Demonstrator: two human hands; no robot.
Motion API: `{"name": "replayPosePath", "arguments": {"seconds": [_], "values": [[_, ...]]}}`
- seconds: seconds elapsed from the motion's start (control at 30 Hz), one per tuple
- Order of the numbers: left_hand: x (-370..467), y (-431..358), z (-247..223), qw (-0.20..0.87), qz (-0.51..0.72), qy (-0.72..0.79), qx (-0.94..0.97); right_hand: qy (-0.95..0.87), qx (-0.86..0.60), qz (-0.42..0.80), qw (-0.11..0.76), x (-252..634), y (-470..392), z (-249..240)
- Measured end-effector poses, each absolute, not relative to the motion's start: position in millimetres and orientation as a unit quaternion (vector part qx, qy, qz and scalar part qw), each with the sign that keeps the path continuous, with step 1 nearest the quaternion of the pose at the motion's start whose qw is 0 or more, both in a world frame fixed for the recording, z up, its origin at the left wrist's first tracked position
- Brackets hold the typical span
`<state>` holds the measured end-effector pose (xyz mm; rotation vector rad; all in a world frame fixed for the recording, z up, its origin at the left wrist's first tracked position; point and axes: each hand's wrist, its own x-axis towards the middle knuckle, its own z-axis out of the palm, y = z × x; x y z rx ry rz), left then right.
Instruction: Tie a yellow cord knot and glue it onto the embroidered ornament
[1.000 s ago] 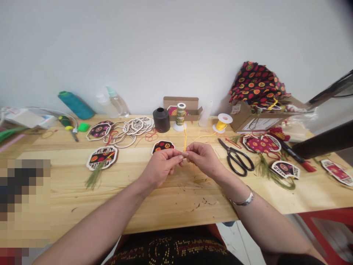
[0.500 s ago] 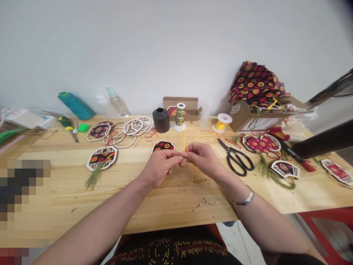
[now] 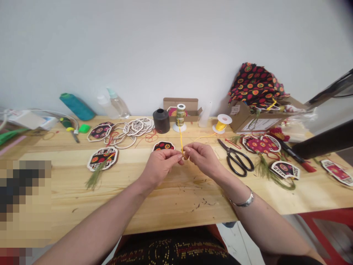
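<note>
Pinches braided yellow cord point(image 3: 181, 138) between the fingers of left hand point(image 3: 158, 163) and right hand point(image 3: 203, 157) above pale wooden worktop point(image 3: 165, 208), seemingly for steady control; has black-handled metal scissors point(image 3: 229, 151) nearby, likely for easy reach.

From my end, the cord point(image 3: 181, 140) runs forward from between the left hand point(image 3: 161, 163) and right hand point(image 3: 202, 156), above the table point(image 3: 171, 209). Just behind the left hand lies a plaque point(image 3: 163, 146); behind that stands the cone point(image 3: 161, 122), left of the spool point(image 3: 180, 115). A carton point(image 3: 193, 110) sits behind both, its contents too hidden for me to name. The reel point(image 3: 221, 125) is beyond the right hand, with scissors point(image 3: 237, 161) to that hand's right. Farther right, cloth point(image 3: 252, 84) rests on the box point(image 3: 257, 123). Frames point(image 3: 140, 127) lie left, past the left hand.
</note>
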<state>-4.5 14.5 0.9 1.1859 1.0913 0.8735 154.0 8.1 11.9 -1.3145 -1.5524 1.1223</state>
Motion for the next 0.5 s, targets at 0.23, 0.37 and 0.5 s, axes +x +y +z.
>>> {"name": "replayPosePath", "arguments": {"seconds": [0.23,0.37,0.5], "values": [[-5.4,19.3,-3.2,0.594,0.426,0.494,0.471,-0.680,-0.556,0.315,0.360,158.8,7.6,11.9],[-4.1,20.6,-3.7,0.605,0.448,0.490,0.438,-0.714,-0.542,0.225,0.381,154.1,-0.2,10.9],[-2.3,20.1,-0.9,0.629,0.462,0.482,0.399,-0.803,-0.476,0.082,0.348,146.8,-7.7,3.3]]}}
